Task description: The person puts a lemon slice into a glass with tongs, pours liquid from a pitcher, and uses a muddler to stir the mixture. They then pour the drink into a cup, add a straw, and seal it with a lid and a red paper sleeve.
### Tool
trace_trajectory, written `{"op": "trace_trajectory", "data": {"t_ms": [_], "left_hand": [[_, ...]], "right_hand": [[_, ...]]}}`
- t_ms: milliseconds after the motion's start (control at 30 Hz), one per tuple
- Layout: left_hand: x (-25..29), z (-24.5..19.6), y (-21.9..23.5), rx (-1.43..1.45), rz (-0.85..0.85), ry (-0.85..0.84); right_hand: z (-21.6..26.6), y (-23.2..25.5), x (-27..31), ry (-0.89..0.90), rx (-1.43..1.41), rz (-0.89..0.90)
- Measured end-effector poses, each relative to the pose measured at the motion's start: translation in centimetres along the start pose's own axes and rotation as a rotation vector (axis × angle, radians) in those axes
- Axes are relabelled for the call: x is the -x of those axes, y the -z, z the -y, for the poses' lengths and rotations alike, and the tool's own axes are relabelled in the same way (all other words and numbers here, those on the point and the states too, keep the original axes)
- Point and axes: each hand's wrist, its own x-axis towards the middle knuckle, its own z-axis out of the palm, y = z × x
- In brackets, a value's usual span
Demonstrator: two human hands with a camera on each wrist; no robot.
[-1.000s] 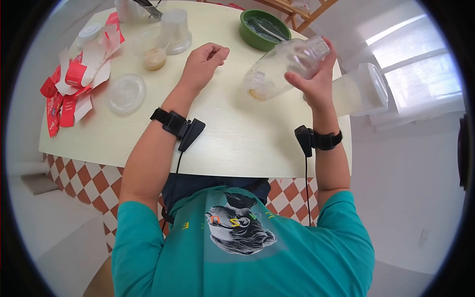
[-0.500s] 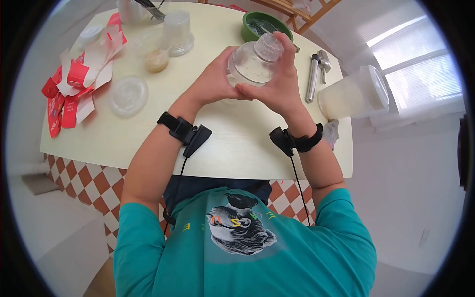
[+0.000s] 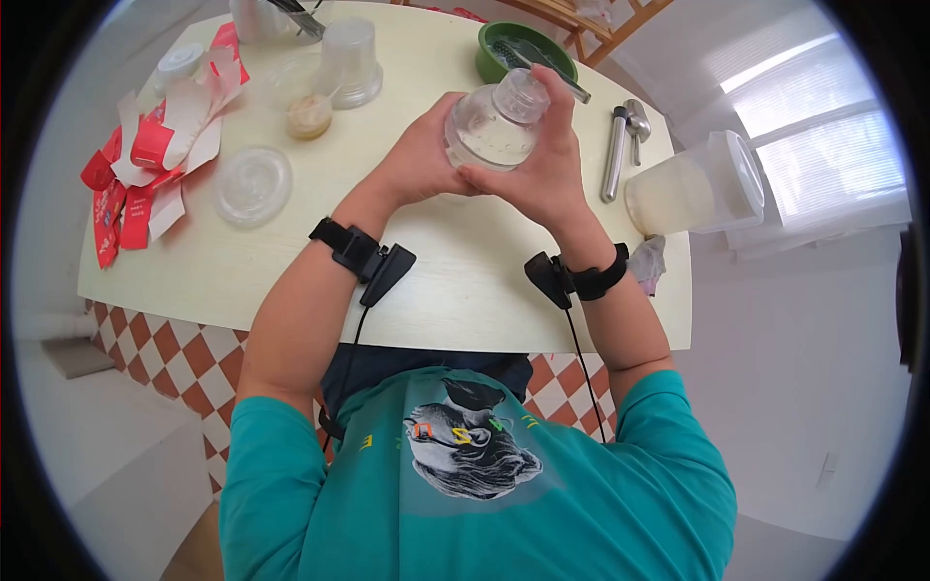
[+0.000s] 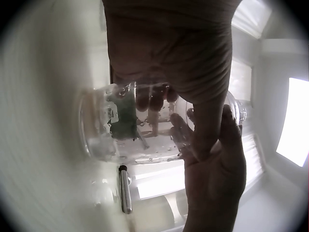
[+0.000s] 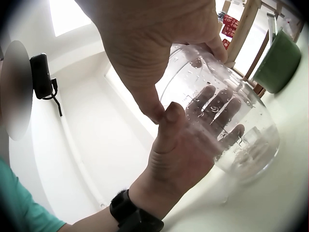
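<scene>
A clear plastic shaker with a domed, capped top [image 3: 489,131] is held over the table between both hands. My left hand [image 3: 417,160] wraps the shaker's left side, and its fingers show through the clear wall in the right wrist view. From the right, my right hand [image 3: 542,174] grips it, with fingers up by the cap and the thumb low on the body, near the left thumb. Water drops and raised marks dot the shaker wall [image 5: 193,77]. Its base stands close over the tabletop in the left wrist view.
A green bowl [image 3: 492,66] with a metal utensil stands behind. On the right are a metal rod with a black end [image 3: 614,160], a metal scoop [image 3: 636,118] and a clear pitcher [image 3: 673,194]. Torn red-and-white packaging [image 3: 145,155], a round lid [image 3: 254,186] and clear cups [image 3: 349,58] lie left.
The right hand has brought the shaker from the right to the middle and tipped it more upright. The left hand has gone from free to holding it. Over the last half second little has moved.
</scene>
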Motion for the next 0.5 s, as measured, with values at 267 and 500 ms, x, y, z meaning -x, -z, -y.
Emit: {"op": "trace_trajectory", "data": {"t_ms": [267, 500], "left_hand": [[-0.05, 0.1, -0.03, 0.01, 0.007, -0.005], [-0.09, -0.01, 0.04, -0.006, 0.025, -0.007]], "right_hand": [[0.34, 0.06, -0.09, 0.022, -0.019, -0.016], [0.15, -0.18, 0.22, 0.032, -0.049, -0.059]]}}
